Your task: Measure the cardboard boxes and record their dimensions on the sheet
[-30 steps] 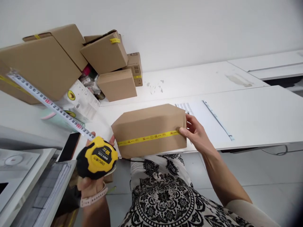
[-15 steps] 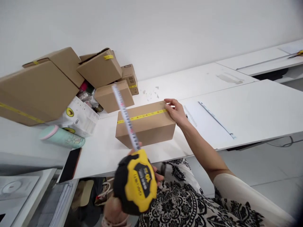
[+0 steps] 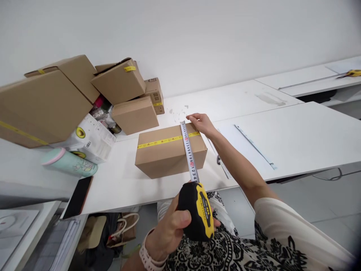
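My left hand (image 3: 172, 226) grips a yellow and black tape measure (image 3: 199, 212) in front of the table. Its white blade (image 3: 188, 150) is pulled out and lies across the top of a cardboard box (image 3: 166, 150), near the box's right end. The blade's tip reaches the far top edge. At the far right corner, my right hand (image 3: 201, 122) holds the box with bent fingers, close beside the tip. The far side of the box, with some fingertips, is hidden. Yellow tape runs lengthwise along the box top.
Several more cardboard boxes (image 3: 135, 114) stand at the back left. Beside them lie a white avocado-print box (image 3: 97, 141), a mint bottle (image 3: 72, 163) and a phone (image 3: 78, 197). A ruler (image 3: 255, 146) lies on white paper (image 3: 239, 150) at the right.
My left hand has swung the tape measure to the right, and its blade has come down onto the box. My right hand has shifted slightly left along the box's far edge.
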The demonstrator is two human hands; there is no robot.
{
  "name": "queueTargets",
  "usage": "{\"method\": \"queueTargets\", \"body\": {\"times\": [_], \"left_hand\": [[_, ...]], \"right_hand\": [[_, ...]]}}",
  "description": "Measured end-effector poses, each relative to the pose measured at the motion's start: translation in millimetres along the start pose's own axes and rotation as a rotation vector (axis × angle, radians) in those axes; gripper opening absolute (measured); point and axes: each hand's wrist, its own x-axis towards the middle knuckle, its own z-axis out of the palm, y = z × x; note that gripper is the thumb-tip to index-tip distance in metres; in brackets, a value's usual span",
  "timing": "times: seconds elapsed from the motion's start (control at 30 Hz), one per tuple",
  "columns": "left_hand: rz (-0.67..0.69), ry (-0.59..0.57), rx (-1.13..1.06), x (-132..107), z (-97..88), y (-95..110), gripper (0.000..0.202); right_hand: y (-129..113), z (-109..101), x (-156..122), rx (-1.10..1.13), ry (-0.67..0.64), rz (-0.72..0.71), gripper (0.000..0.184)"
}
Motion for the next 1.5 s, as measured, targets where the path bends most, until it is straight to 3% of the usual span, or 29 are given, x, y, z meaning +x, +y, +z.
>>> {"method": "queueTargets", "body": {"times": [0.4, 1.5], "left_hand": [[-0.07, 0.048, -0.003, -5.7, 21.4, -0.2, 0.072], [-0.052, -0.021, 0.045, 4.1, 36.0, -2.9, 0.072]], "right_hand": [[-11.3, 13.5, 3.1, 0.11, -0.186, 0.165, 0.023], [-13.1, 15.7, -0.2, 0.118, -0.17, 0.21, 0.036]]}}
